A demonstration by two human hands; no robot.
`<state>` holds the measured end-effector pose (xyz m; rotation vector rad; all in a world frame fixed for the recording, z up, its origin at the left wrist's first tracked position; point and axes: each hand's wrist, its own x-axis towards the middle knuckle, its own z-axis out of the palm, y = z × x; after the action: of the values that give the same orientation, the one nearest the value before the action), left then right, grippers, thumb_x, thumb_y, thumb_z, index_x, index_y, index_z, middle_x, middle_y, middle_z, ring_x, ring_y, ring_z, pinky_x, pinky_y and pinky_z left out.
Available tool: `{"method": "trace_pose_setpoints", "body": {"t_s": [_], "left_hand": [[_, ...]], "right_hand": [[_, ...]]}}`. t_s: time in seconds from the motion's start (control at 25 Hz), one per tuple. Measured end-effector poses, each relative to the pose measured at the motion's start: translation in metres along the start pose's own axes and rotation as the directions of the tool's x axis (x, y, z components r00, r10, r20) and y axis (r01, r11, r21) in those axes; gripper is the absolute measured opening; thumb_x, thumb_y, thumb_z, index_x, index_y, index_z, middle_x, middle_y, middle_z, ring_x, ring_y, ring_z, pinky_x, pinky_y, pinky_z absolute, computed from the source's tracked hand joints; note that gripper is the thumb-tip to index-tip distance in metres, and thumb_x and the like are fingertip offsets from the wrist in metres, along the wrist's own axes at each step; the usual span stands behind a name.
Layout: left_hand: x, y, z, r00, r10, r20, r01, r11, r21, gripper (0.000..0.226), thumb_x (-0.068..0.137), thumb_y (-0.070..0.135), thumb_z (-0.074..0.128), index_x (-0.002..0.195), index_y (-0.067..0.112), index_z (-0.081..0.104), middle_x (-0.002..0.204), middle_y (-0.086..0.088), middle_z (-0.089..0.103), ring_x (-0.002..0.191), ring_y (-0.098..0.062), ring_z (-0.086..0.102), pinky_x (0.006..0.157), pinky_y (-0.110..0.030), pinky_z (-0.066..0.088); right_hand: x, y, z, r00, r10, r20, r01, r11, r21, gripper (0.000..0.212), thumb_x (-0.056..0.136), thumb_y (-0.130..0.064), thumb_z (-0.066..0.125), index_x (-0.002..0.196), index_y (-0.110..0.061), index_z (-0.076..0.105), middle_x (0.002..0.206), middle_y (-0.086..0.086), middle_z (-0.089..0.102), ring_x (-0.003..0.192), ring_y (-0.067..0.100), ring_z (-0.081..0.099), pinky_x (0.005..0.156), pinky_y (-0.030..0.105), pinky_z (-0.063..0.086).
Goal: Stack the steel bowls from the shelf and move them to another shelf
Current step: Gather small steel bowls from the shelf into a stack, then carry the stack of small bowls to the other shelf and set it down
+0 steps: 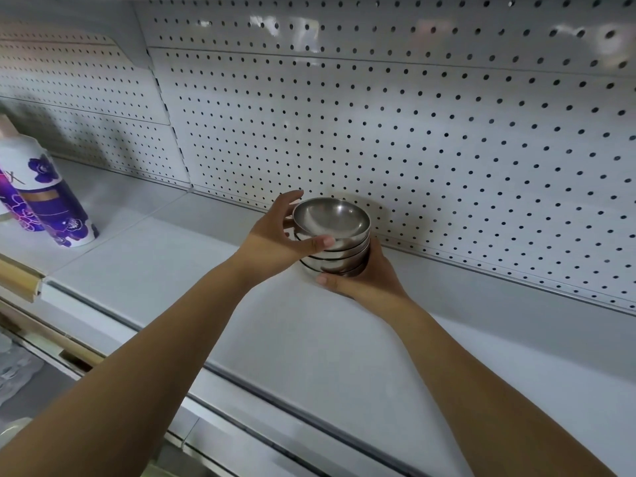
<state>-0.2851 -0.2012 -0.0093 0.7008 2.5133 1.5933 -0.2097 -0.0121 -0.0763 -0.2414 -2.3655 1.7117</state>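
A stack of several steel bowls is held near the back of a white shelf, close to the pegboard wall. My left hand grips the upper bowls from the left, thumb across the front and fingers round the far rim. My right hand cups the bottom of the stack from the right and below, its thumb along the front under the lowest bowl. Whether the stack touches the shelf is hidden by my right hand.
A white pegboard wall backs the shelf. Two white-and-purple flowered flasks stand at the far left of the shelf. The shelf's front lip runs diagonally below my arms, with a lower shelf level at the bottom left.
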Motion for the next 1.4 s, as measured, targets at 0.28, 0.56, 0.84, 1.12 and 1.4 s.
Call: {"method": "trace_pose_setpoints", "body": {"t_s": [0.28,0.56,0.84,1.12,1.4], "left_hand": [[-0.005,0.008,-0.002,0.999,-0.008,0.043,0.012,0.996,-0.089,0.099,0.065,0.040,0.095,0.148,0.037,0.041,0.131,0.013,0.059,0.114,0.004,0.059,0.086,-0.012,0.049],[-0.031,0.027,-0.025,0.965,0.100,0.243,-0.028,0.958,-0.285,0.082,0.067,0.037,0.092,0.139,0.021,0.057,0.126,0.007,0.070,0.118,-0.005,0.066,0.103,-0.031,0.054],[-0.076,0.033,-0.046,0.836,0.258,0.485,-0.063,0.922,-0.382,0.070,0.072,0.035,0.088,0.135,0.022,0.062,0.132,0.005,0.069,0.124,-0.015,0.064,0.100,-0.031,0.052],[-0.133,0.052,-0.016,0.617,0.387,0.686,-0.130,0.909,-0.396,0.073,0.070,0.019,0.086,0.137,0.025,0.058,0.132,0.010,0.068,0.126,-0.010,0.061,0.099,-0.034,0.056],[-0.169,0.089,0.039,0.524,0.475,0.707,-0.129,0.865,-0.486,0.085,0.061,0.030,0.094,0.138,0.030,0.058,0.136,0.009,0.065,0.129,-0.015,0.060,0.109,-0.051,0.048]], "right_hand": [[-0.021,-0.012,0.000,0.990,0.071,-0.120,-0.069,0.997,0.016,0.093,0.047,-0.039,0.105,0.127,-0.040,0.057,0.114,-0.021,0.074,0.100,-0.008,0.070,0.089,0.027,0.062],[-0.090,-0.043,-0.004,0.963,0.053,-0.264,-0.044,0.998,0.040,0.096,0.050,-0.039,0.103,0.134,-0.031,0.057,0.116,-0.019,0.072,0.100,-0.015,0.066,0.078,0.004,0.051],[-0.187,-0.076,0.022,0.935,0.073,-0.347,-0.047,0.995,0.085,0.091,0.045,-0.042,0.097,0.128,-0.032,0.060,0.110,-0.022,0.075,0.102,-0.005,0.070,0.080,0.011,0.055],[-0.304,-0.085,0.026,0.844,0.127,-0.520,-0.123,0.991,0.043,0.082,0.058,-0.035,0.101,0.129,-0.034,0.061,0.119,-0.017,0.073,0.112,0.005,0.069,0.090,0.023,0.057],[-0.373,-0.085,0.008,0.707,0.103,-0.700,-0.116,0.993,0.029,0.086,0.059,-0.040,0.098,0.135,-0.026,0.061,0.128,-0.002,0.074,0.121,0.021,0.069,0.106,0.052,0.054]]}}
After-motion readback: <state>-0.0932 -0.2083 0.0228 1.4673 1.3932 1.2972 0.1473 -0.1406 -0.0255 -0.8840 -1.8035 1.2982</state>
